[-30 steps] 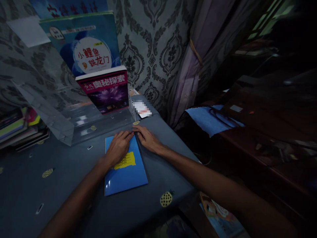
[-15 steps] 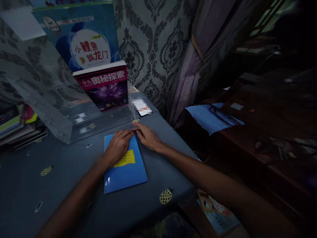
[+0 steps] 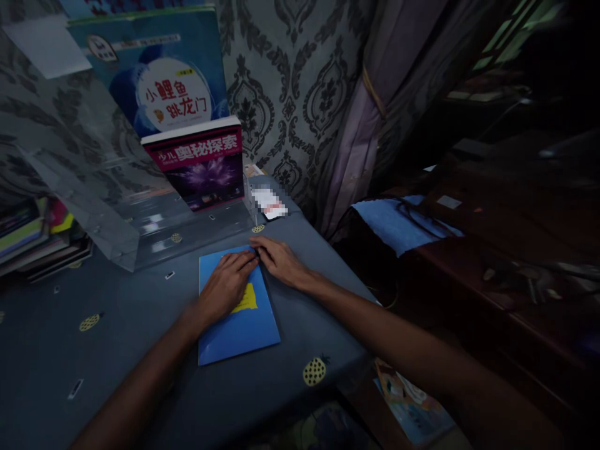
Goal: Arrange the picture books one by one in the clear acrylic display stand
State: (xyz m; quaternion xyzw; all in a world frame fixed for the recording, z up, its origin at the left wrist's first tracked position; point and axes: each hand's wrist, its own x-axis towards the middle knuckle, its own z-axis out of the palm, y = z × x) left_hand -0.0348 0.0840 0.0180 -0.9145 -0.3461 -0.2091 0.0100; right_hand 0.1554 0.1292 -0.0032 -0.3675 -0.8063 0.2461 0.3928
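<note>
A thin blue book with a yellow text patch lies flat on the cloth-covered table. My left hand rests palm down across its upper part, fingers stretched toward the top right corner and partly covering the patch. At that corner my right hand has its thumb and forefinger closed on the book's edge, close to the left fingertips. The corner itself is mostly hidden by the fingers.
Behind the book, a clear acrylic stand holds a purple-and-pink book and a larger blue picture book. A book stack is at the left, a white card at the back. Another book lies below the table's right edge.
My left hand has slid slightly up and right over the book, covering more of the yellow patch. My right forefinger has drawn down a little toward the corner.
</note>
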